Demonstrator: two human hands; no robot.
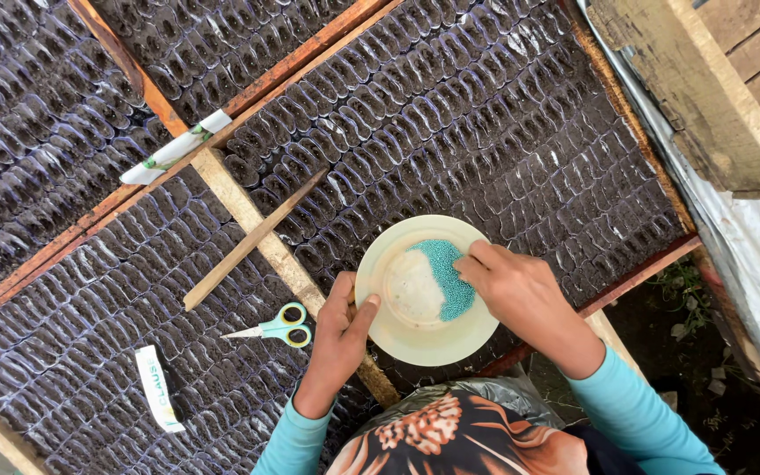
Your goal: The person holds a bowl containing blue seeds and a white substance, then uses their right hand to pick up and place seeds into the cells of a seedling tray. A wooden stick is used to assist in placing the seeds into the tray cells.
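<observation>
Teal pelleted seeds (pixel 447 274) lie heaped toward the right half of a cream plastic plate (pixel 424 339), which sits directly in front of the person over the soil-filled seedling bags (pixel 485 114). The left hand (pixel 338 339) clasps the plate's left rim, thumb hooked over the edge. The right hand (pixel 521 295) is nearer the seeds, its fingers drawn narrow and dipping into the pile from the right. Teal-handled scissors (pixel 279 328) and a wooden stick (pixel 252 239) lie left of the plate.

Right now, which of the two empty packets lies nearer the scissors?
The flat white packet lower left, just below-left of the scissors. The other, a rolled packet, lies farther up on the wooden frame.
</observation>
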